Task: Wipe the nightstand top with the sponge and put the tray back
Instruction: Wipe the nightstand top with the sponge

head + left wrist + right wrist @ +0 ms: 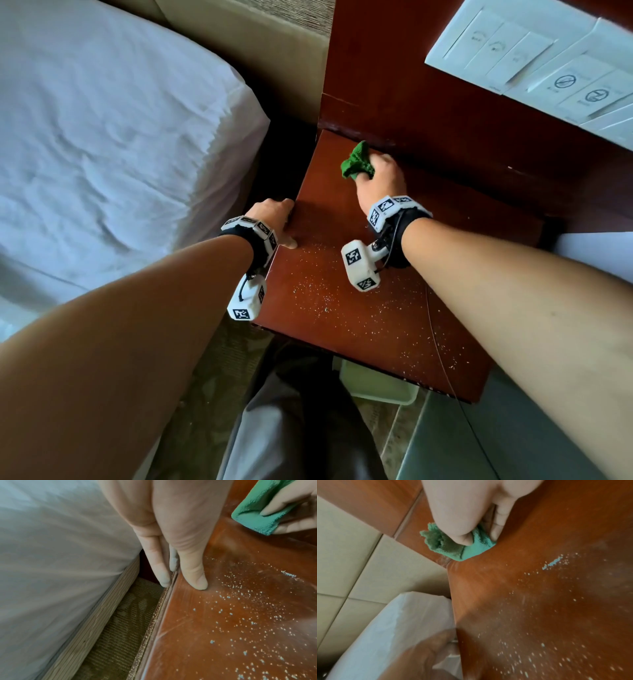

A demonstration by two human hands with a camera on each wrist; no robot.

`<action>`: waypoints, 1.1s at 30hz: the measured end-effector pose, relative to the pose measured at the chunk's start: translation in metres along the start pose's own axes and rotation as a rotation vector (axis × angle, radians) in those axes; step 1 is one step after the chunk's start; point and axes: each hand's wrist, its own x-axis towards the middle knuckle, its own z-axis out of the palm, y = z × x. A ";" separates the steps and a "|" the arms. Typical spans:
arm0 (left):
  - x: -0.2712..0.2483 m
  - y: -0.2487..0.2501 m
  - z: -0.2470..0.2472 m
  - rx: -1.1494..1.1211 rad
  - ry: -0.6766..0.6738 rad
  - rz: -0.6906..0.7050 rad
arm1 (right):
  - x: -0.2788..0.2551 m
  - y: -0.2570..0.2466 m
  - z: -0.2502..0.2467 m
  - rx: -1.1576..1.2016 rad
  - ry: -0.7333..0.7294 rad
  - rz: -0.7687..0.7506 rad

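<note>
The nightstand top (359, 318) is glossy reddish-brown wood, strewn with white crumbs (325, 301) over its front half. My right hand (373, 168) grips a green sponge (356, 162) and presses it on the top at the back, against the upright wooden panel. In the right wrist view the thumb and fingers pinch the sponge (471, 549) near the back left corner. My left hand (274, 219) rests on the left edge, thumb (195, 577) flat on top and straight fingers down the side. A pale green tray (376, 383) lies on the floor, partly under the front edge.
A bed with a white sheet (102, 137) stands close on the left, with a narrow carpeted gap (123, 628) between it and the nightstand. A white switch panel (531, 58) is mounted on the wooden back panel (428, 102). A grey surface (496, 445) lies at the lower right.
</note>
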 end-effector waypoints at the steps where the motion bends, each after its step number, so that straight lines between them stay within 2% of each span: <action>1: 0.000 0.000 0.000 -0.002 0.002 -0.001 | 0.003 0.001 0.001 -0.025 -0.017 0.020; 3: 0.000 0.000 0.001 -0.003 0.008 0.000 | 0.003 0.000 0.007 -0.070 -0.073 0.006; 6: -0.001 0.001 0.001 0.015 0.014 0.007 | -0.009 -0.008 0.014 -0.061 -0.139 -0.116; 13: -0.006 0.006 -0.003 0.079 0.023 0.010 | -0.055 -0.015 0.028 -0.192 -0.451 -0.333; 17: -0.011 0.003 -0.001 0.089 0.051 0.030 | -0.067 -0.007 0.017 -0.238 -0.622 -0.377; 19: -0.013 0.005 0.002 0.078 0.064 0.036 | -0.066 -0.006 0.010 -0.257 -0.681 -0.313; 21: -0.014 0.010 0.003 0.095 0.093 0.049 | -0.063 -0.002 0.003 -0.203 -0.592 -0.216; 24: -0.013 0.022 0.006 0.223 0.156 0.107 | -0.055 0.013 -0.010 -0.109 -0.281 -0.088; 26: -0.012 0.031 0.008 0.311 0.183 0.158 | -0.049 0.022 -0.019 -0.074 -0.147 0.041; 29: -0.011 0.045 0.016 0.406 0.144 0.198 | -0.039 0.040 -0.033 -0.054 -0.030 0.198; 33: -0.013 0.059 0.029 0.484 0.145 0.195 | -0.031 0.063 -0.044 -0.074 0.020 0.285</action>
